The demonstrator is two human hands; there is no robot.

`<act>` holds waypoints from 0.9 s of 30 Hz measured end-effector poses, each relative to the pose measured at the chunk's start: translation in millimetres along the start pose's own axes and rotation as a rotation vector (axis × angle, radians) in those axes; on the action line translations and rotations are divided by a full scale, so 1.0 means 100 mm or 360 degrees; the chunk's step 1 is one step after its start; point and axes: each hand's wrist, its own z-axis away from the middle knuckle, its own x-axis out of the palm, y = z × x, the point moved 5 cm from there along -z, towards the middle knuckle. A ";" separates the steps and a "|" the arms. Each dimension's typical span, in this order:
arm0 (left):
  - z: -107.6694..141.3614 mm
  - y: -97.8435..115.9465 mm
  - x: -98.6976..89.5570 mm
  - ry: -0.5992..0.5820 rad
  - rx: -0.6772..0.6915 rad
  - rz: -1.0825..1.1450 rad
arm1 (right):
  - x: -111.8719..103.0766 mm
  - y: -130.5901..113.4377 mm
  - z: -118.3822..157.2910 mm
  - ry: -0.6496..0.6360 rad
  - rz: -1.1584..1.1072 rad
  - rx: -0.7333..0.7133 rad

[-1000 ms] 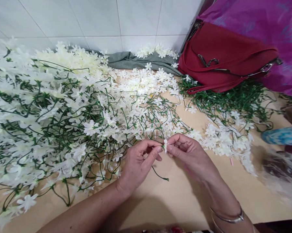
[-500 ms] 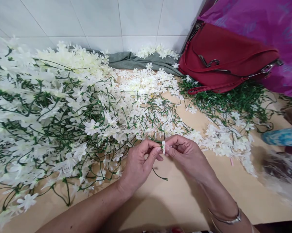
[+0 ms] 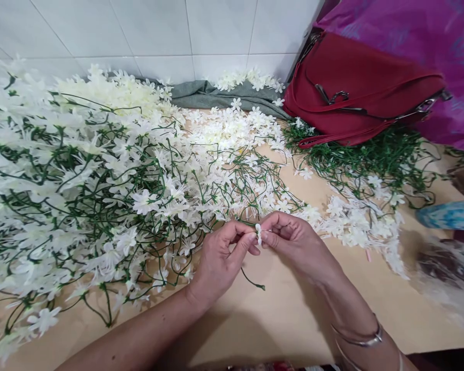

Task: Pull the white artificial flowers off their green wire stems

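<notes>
Head view shows left hand having its grip pinched on a green stem; right hand keeps a narrow grip at the small white flower, which is between both hands, over the bench, near the flower pile

A tan surface bears heaped white flowers, green stems, grey cloth and, seemingly, clear plastic
</notes>
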 end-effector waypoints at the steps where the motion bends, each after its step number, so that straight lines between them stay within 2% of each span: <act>1: 0.00 0.00 0.01 -0.0001 -0.0001 0.0026 | -0.01 0.00 0.00 0.0000 -0.0031 0.0002; 9: 0.01 -0.01 -0.02 0.0069 -0.0077 0.0149 | -0.09 -0.09 0.05 0.0199 0.0014 -0.0079; 19: 0.02 0.02 -0.01 0.0003 -0.0050 0.0075 | -0.06 0.04 0.03 0.0155 0.0033 -0.0029; 27: 0.01 0.04 -0.02 -0.0039 0.0025 -0.0076 | -0.02 -0.09 0.04 0.0012 0.0145 -0.0017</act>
